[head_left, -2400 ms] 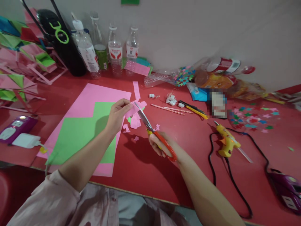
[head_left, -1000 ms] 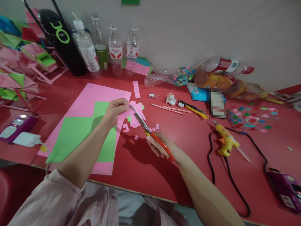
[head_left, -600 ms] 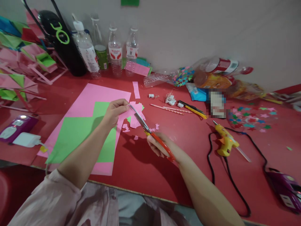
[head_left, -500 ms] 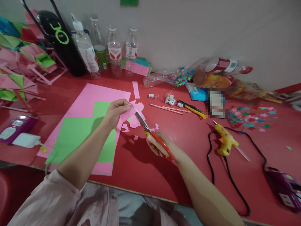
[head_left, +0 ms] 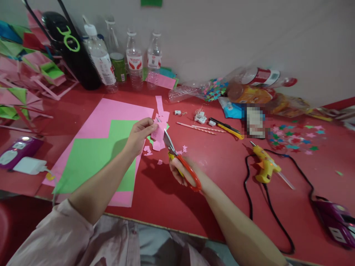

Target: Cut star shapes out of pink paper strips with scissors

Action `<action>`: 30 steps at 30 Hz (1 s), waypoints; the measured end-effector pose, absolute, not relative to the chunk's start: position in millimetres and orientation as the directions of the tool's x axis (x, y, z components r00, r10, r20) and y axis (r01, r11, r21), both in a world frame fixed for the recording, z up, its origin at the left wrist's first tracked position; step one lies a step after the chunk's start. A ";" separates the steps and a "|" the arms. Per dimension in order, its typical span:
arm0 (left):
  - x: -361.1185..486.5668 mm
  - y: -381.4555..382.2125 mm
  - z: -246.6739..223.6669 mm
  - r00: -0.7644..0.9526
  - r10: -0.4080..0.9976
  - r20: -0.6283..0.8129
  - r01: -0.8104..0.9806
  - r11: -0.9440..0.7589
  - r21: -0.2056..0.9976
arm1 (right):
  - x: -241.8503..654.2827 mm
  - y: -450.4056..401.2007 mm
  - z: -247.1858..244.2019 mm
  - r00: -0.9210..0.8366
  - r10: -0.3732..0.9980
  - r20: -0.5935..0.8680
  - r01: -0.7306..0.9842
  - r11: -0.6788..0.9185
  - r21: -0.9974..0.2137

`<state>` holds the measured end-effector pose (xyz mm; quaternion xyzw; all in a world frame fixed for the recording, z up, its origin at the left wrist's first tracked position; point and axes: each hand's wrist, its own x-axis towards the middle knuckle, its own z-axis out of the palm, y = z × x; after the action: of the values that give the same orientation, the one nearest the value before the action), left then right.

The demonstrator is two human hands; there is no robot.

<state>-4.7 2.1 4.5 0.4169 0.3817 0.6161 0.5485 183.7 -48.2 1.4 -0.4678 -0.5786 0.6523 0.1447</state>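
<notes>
My left hand [head_left: 140, 133] pinches a small piece of pink paper [head_left: 160, 129] between thumb and fingers. In my right hand [head_left: 181, 171] is a pair of scissors [head_left: 191, 177] with red and yellow handles; its blades are parted at the pink paper. Pink and green scraps lie on the table beneath the held piece, which partly hides them. Small pink stars [head_left: 184, 149] rest just beyond the scissors. Under my left forearm a green sheet [head_left: 91, 159] lies on top of a larger pink sheet [head_left: 124, 111].
A yellow glue gun [head_left: 265, 164] with a black cord lies to the right, near a purple power strip [head_left: 335, 221]. Plastic bottles [head_left: 135, 61] and a black flask [head_left: 74, 55] stand along the wall. Folded paper shapes [head_left: 41, 70] pile up at the left.
The scissor blades have opened wider, and my right hand has shifted slightly left. The pink piece in my left hand has turned and now shows more of its face.
</notes>
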 end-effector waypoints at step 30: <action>-5.6 2.9 2.6 -0.027 0.996 0.079 -0.364 -0.084 0.928 | 179.6 -54.0 7.6 -0.457 0.750 -0.478 0.389 -0.315 -0.866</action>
<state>-5.6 2.9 2.6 0.4158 0.3805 0.6074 0.5598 179.6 -54.0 7.6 -0.5012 -0.5679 0.6373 0.1416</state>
